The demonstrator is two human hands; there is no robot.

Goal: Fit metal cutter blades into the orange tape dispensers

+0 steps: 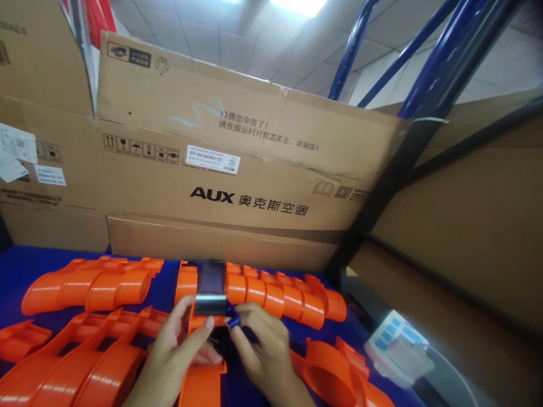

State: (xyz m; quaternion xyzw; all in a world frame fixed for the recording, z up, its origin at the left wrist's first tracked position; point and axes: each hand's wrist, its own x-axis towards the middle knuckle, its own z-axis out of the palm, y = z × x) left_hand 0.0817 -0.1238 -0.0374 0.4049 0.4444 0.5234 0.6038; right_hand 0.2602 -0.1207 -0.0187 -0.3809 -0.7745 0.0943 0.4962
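My left hand (pixel 180 339) is closed around the left side of an orange plastic part, its thumb on the part's front edge. A dark strip with a shiny, toothed metal edge (pixel 211 304) sits on that part. At its right side, my right hand (pixel 263 342) pinches a small dark blue piece (pixel 233 317) between thumb and fingers. Another orange part (pixel 201 387) lies just below my hands. What is under my left fingers is partly hidden.
Rows of orange parts lie at the back left (pixel 119 288), front left (pixel 89 362), back right (pixel 288 299) and front right (pixel 331 367) on a blue surface (pixel 21 257). Behind stands a cardboard panel (pixel 263 169). A white device (pixel 399 350) and blue rack posts (pixel 382 186) are right.
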